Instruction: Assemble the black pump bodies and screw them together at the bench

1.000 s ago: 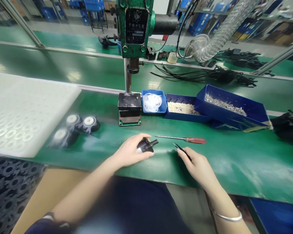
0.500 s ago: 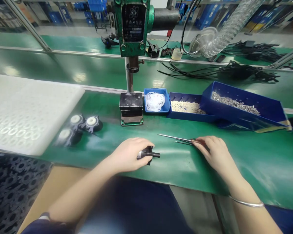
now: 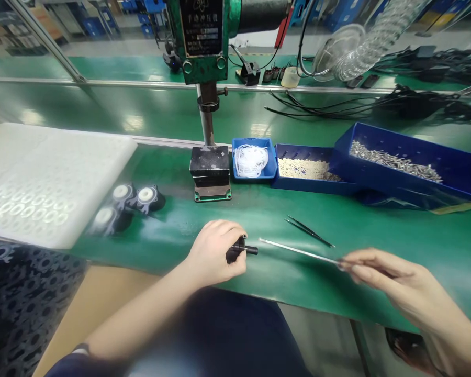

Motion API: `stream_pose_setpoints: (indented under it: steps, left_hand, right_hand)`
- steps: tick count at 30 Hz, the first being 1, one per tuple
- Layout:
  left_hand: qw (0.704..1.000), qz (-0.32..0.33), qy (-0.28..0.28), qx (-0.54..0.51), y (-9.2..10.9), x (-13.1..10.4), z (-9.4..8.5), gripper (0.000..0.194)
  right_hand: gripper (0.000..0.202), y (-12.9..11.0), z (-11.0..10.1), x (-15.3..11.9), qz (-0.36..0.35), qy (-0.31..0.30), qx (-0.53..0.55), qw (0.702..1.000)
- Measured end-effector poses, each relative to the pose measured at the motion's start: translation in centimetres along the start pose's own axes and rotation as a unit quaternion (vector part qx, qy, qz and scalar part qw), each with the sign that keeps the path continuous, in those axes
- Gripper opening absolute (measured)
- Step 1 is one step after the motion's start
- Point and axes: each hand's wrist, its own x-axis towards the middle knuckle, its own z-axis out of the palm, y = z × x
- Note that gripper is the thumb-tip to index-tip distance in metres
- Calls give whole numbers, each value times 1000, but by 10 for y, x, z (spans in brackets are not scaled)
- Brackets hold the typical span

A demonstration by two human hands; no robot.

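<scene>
My left hand is closed round a black part with a short tube that points right, just above the green mat. Between the fingertips of my right hand is one end of a thin metal rod. The rod's free tip points left, a small gap from the black tube. Black tweezers lie on the mat behind the rod.
A green press stands over a black block. Blue bins hold white rings, beige bits and screws. Black parts with white discs sit left, beside a white sheet.
My right hand has moved right and nearer to me, lifting the rod away from the tweezers, which now lie apart. My left hand keeps the black part in nearly the same place.
</scene>
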Motion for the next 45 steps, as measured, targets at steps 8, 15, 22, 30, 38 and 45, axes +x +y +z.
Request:
stream_pose_setpoints:
  steps: [8, 15, 22, 30, 38, 45]
  left_hand:
    - [999, 32, -28, -11, -5, 3, -5, 26]
    - [999, 31, -29, -15, -5, 3, -4, 27]
    - [999, 32, -39, -15, -6, 4, -4, 28]
    - [998, 35, -41, -19, -7, 2, -4, 27]
    - [998, 35, -46, -19, -7, 5, -3, 28]
    - [998, 56, -35, -24, -9, 3, -2, 30]
  right_hand:
    - [37, -4, 22, -11, 25, -47, 18, 998]
    - [34, 2, 26, -8, 37, -61, 31, 997]
    - [34, 7, 27, -9, 46, -74, 39, 995]
    - [34, 12, 27, -9, 47, -78, 44, 995]
    - [34, 14, 26, -10, 52, -78, 59, 994]
    - [32, 13, 27, -9, 27, -80, 43, 995]
